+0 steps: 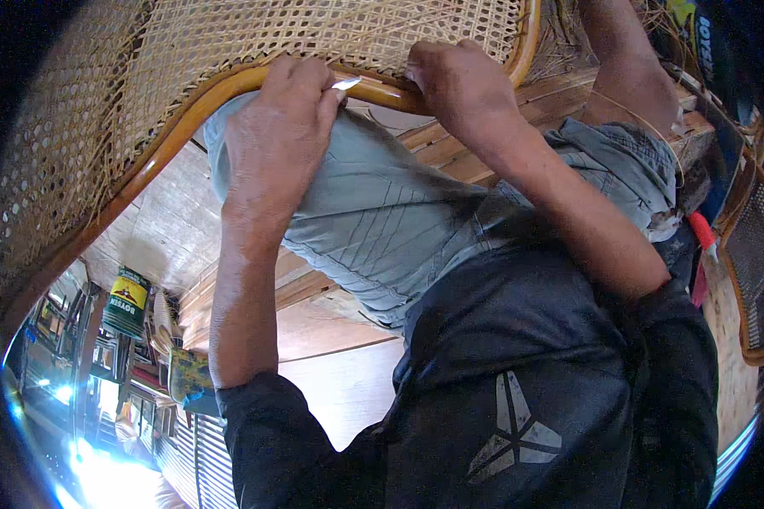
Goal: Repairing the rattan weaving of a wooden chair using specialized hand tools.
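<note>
A curved, varnished wooden frame [148, 165] carries an open-weave cane panel [221, 34] and rests at my knee. My left hand [284, 127] is closed over the frame's near edge. From between its thumb and fingers juts a small white pointed piece [345, 83], too small to name surely. To the right, my right hand [467, 89] is bent down at the border where the cane meets the wood. Its fingertips are pressed together there, and what they pinch is hidden. Loose cane strands [102, 161] stick out of the weave at the left.
Slatted wood [463, 153] lies beneath my legs. A green can with a yellow label [127, 301] stands at lower left, another dark can [700, 42] at upper right. At the right are a red-handled tool [702, 231] and another cane-filled frame [751, 339].
</note>
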Demonstrator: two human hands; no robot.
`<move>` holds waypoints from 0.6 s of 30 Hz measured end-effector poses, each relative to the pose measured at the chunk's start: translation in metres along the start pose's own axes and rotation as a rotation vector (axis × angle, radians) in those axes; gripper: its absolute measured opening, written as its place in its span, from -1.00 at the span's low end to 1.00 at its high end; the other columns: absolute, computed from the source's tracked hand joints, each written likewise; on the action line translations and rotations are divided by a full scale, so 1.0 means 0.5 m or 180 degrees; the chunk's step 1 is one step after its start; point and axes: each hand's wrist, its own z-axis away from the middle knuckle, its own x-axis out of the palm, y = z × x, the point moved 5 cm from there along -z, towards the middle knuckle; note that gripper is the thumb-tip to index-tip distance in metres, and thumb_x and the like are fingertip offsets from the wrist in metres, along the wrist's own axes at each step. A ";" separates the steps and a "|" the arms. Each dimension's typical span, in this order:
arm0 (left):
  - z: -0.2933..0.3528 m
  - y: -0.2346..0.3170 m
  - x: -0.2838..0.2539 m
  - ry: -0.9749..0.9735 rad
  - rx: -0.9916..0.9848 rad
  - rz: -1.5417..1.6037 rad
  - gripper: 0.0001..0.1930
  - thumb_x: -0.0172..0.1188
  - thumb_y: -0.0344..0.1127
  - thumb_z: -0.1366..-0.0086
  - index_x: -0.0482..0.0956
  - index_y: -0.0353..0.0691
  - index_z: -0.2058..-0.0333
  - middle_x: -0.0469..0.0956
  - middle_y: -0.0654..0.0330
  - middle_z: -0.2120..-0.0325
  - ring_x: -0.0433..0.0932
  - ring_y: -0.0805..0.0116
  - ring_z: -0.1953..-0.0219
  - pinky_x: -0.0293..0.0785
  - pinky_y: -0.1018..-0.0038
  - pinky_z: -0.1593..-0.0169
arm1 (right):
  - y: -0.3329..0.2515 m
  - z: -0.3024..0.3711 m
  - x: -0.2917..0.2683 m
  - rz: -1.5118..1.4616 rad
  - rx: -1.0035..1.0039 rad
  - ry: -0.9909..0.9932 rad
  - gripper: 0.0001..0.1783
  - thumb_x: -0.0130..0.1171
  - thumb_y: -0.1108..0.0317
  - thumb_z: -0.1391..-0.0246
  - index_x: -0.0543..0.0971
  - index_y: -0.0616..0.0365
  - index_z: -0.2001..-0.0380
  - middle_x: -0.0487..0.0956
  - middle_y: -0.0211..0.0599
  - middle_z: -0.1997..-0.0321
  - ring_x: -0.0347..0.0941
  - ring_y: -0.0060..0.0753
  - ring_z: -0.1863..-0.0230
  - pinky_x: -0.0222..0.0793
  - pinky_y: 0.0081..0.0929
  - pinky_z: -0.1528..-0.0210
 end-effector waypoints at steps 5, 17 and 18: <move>-0.012 0.026 0.017 0.0040 0.0149 -0.0288 -0.88 0.08 -0.30 -0.12 0.41 -0.11 0.35 0.41 0.16 0.39 0.52 0.13 0.44 0.46 0.28 0.43 | 0.000 -0.001 0.006 0.0104 0.0056 -0.0295 -0.81 0.07 0.22 0.06 0.53 0.07 0.42 0.55 -0.14 0.41 0.47 -0.04 0.27 0.41 -0.16 0.28; -0.042 0.074 0.032 -0.0436 0.0124 -0.0716 -0.93 0.03 -0.36 -0.11 0.44 -0.15 0.41 0.42 0.12 0.43 0.53 0.10 0.45 0.47 0.25 0.44 | 0.060 0.009 -0.010 -0.1469 -0.0221 -0.0077 -0.75 -0.04 0.25 -0.03 0.52 0.19 0.37 0.53 0.01 0.43 0.48 0.02 0.34 0.37 -0.16 0.27; -0.044 0.080 0.035 -0.0476 0.0058 -0.0858 -0.93 0.03 -0.35 -0.11 0.44 -0.15 0.40 0.42 0.12 0.43 0.53 0.10 0.45 0.47 0.25 0.44 | 0.062 0.010 -0.009 -0.1505 -0.0228 -0.0079 -0.75 -0.04 0.25 -0.03 0.52 0.19 0.37 0.53 0.01 0.43 0.48 0.02 0.34 0.37 -0.16 0.27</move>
